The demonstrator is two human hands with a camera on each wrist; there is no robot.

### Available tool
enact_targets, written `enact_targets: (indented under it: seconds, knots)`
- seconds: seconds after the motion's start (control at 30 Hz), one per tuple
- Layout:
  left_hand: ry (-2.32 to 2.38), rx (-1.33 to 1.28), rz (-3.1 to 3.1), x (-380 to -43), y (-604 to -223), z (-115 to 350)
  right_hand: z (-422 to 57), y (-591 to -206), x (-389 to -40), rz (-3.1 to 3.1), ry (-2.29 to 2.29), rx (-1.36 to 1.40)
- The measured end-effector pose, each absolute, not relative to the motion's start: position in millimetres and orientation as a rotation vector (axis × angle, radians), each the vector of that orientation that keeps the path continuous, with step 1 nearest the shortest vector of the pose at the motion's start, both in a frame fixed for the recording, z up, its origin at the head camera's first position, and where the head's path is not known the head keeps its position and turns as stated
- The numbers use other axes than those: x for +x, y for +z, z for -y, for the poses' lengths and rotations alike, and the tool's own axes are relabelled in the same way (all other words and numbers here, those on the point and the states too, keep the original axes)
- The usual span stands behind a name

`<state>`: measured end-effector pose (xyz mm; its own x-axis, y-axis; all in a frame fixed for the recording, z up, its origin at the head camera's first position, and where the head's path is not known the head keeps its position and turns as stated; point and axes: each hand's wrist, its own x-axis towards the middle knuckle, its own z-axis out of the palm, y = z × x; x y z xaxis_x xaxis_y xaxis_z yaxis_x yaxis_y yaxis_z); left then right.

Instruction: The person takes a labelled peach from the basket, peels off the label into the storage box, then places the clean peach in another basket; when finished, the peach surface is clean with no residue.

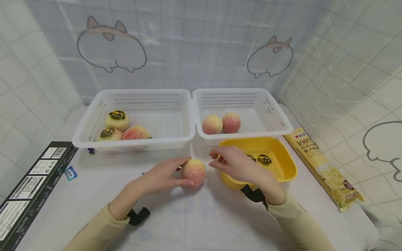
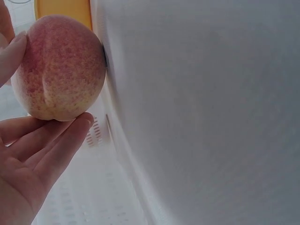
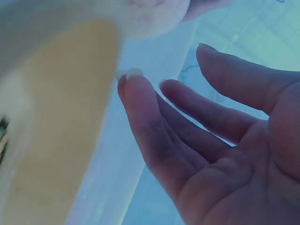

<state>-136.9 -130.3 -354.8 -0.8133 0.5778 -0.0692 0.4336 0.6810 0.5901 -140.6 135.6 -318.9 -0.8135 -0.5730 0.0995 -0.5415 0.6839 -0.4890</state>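
Note:
My left hand grips a pink-and-yellow peach from its left side, the thumb on the near side and the fingers on the far side. In the left wrist view the peach sits between thumb and fingertips, with a dark edge showing on the side toward the white tabletop. My right hand hovers at the left rim of a yellow basin, to the right of the peach. Its fingers are loosely bent with nothing between them, as the right wrist view of that hand shows.
At the back left, a white basket holds several peaches, some with black labels. Beside it, another white basket has two peaches. Black round labels show inside the basin. A yellow pasta packet lies right, a long black box left.

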Motion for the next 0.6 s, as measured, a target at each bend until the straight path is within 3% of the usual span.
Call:
enact_targets:
  seconds: [0.4, 0.6]
  knots:
    - [0.856, 0.884, -2.629, -142, -355, 136, -94, -347, -130, -2.83, -0.632, -0.988]
    - [0.855, 0.759, -2.599, -142, -336, 160, -93, -349, -130, -2.838, -0.637, -0.969]
